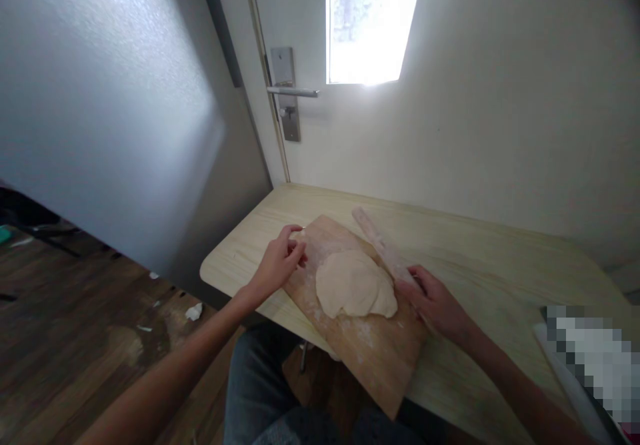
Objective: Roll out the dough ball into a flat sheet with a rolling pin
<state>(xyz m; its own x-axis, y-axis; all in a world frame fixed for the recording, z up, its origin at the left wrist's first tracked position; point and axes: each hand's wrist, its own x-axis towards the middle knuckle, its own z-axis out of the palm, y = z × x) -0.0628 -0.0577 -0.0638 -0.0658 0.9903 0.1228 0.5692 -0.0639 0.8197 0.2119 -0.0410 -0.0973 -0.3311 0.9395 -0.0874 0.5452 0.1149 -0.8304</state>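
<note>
A flattened, uneven piece of pale dough (pixel 353 283) lies on a wooden board (pixel 373 351) dusted with flour. My right hand (pixel 433 301) is closed around the near end of a floured rolling pin (pixel 377 238), which slants away along the right side of the dough. Over the board's left edge, my left hand (pixel 285 258) has its fingers loosely bent and apart, a short way from the dough, with nothing visible in it. The board sits at an angle on the table, one corner jutting past the front edge.
The light wooden table (pixel 500 265) stands against a white door (pixel 475 98) with a metal handle (pixel 295 91). A grey panel (pixel 125 98) rises at left. White scraps (pixel 194 311) lie on the dark floor. A partly blurred-out item (pixel 590 345) rests at the table's right.
</note>
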